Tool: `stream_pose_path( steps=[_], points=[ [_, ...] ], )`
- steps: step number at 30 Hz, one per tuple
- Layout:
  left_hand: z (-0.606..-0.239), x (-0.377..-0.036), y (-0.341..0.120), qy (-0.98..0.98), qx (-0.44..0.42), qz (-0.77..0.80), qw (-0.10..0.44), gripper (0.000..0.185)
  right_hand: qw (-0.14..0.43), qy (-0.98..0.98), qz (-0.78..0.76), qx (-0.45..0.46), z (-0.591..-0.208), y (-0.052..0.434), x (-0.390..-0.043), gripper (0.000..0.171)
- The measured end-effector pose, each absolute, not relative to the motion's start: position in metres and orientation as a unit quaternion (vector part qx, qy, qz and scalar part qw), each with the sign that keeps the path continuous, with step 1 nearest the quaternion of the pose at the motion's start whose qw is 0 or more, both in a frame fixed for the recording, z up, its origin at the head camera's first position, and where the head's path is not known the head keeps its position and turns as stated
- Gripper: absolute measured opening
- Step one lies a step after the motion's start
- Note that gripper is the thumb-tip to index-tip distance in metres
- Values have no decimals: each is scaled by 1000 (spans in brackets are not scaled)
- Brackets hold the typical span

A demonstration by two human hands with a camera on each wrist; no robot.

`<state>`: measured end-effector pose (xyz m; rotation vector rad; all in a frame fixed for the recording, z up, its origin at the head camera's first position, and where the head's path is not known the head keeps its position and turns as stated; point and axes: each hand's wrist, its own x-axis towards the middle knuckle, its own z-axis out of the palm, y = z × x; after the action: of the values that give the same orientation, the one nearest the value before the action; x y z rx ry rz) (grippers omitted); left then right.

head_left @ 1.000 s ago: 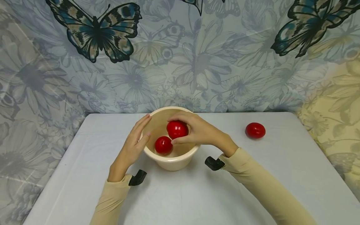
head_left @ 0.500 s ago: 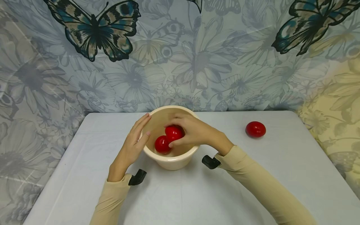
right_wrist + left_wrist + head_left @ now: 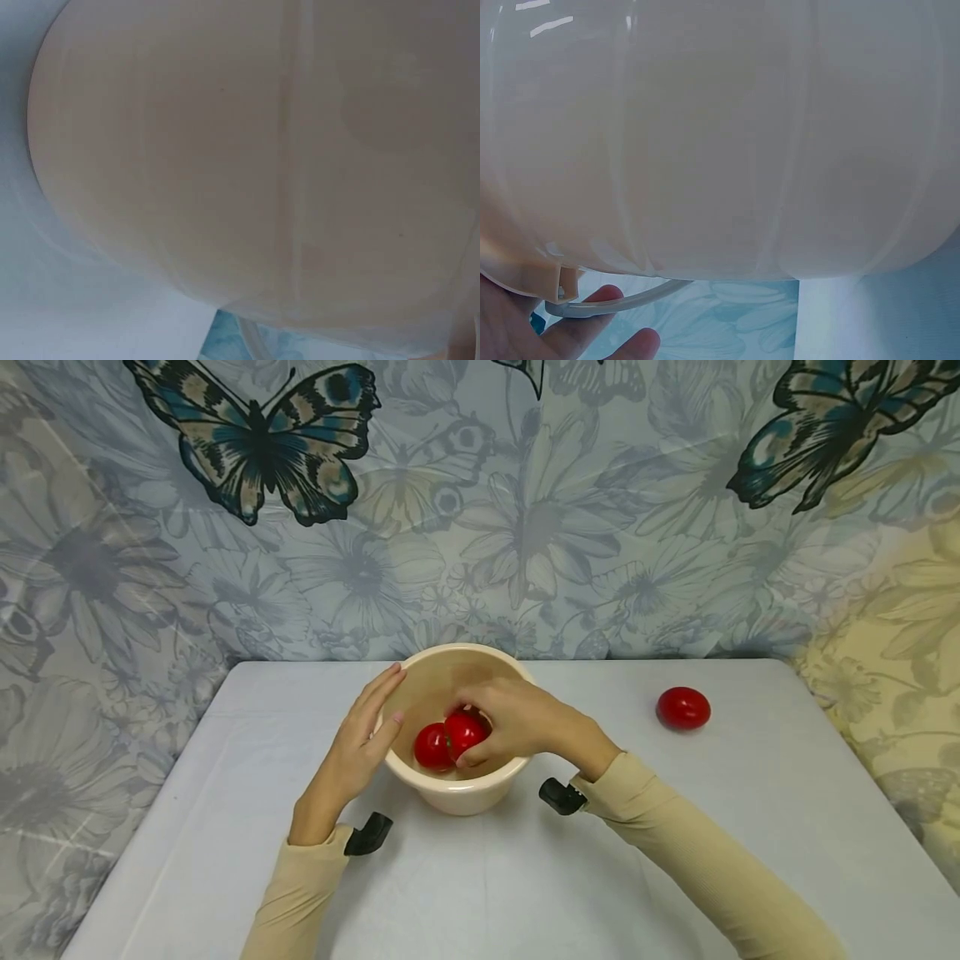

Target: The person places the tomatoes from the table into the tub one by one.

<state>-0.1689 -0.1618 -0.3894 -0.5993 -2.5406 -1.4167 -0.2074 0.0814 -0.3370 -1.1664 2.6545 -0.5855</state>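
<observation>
We find a cream bowl (image 3: 457, 789) standing on the desk (image 3: 525, 885), and we take it as our landmark. The right hand (image 3: 517, 722) reaches over the bowl's right rim and down into it; its fingers (image 3: 468, 697) are curled over a red tomato (image 3: 463, 732), with the thumb under the fruit's near side, so the tomato sits enclosed in that grasp, low inside the bowl. A second red tomato (image 3: 431, 747) lies in the bowl just to the left of the held one, touching it or nearly so; we cannot tell which. The left hand (image 3: 356, 747) lies against the bowl's left outer wall with its fingers (image 3: 378, 693) straight and relaxed, the tips at the rim, gripping nothing. The left wrist view confirms this: the bowl wall (image 3: 720, 142) fills the frame, with fingertips (image 3: 600, 296) at its rim. A third tomato (image 3: 683, 707) rests on the desk well to the right of the bowl, apart from both hands.
</observation>
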Motion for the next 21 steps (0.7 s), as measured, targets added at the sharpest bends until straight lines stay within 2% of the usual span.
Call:
stream_pose_path(
  steps=[7, 14, 21],
  points=[
    [-391, -170, -162, -848, -205, -481, 86, 52, 97, 904, -147, -391, -339, 80, -207, 50],
    [-391, -170, -162, -853, -198, -475, 83, 52, 99, 904, -135, -393, -337, 80, -206, 60],
    [-390, -170, -163, -854, -199, -472, 85, 52, 90, 903, -179, -381, -339, 79, -207, 49]
  ],
)
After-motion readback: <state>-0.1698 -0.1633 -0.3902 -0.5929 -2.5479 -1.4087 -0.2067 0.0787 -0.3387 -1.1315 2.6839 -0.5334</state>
